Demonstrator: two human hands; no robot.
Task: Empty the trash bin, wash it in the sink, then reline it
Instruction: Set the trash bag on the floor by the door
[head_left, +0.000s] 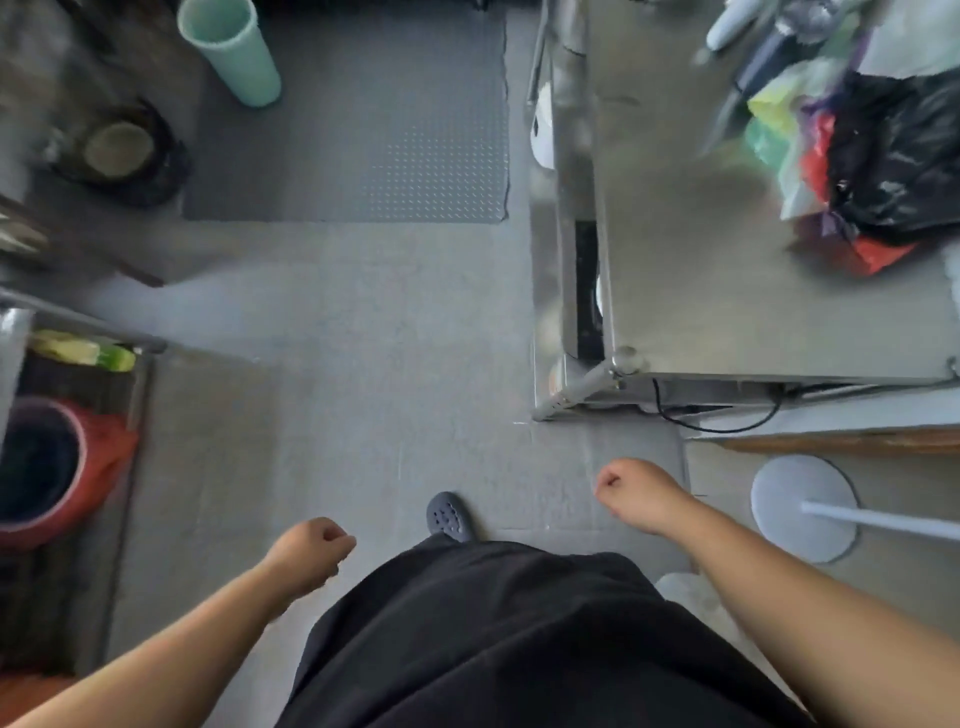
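I look straight down at a grey floor. My left hand (310, 551) and my right hand (636, 491) hang low in front of me, fingers loosely curled, holding nothing. A tall pale green bin (228, 52) stands on the floor at the far left, leaning in the view, and it looks empty. Closer to me, a round dark container lined with a black bag (122, 150) sits on the floor. A red bin with a red bag (78, 467) sits under a frame at the left edge. A pile of black and coloured plastic bags (878, 161) lies on the steel table (701, 260).
A dark studded floor mat (363, 130) lies ahead. The steel table's corner leg (582, 387) and a black cable (727, 423) are at the right. A white round stand base with a pole (800, 509) is near my right arm. My shoe (448, 517) points forward.
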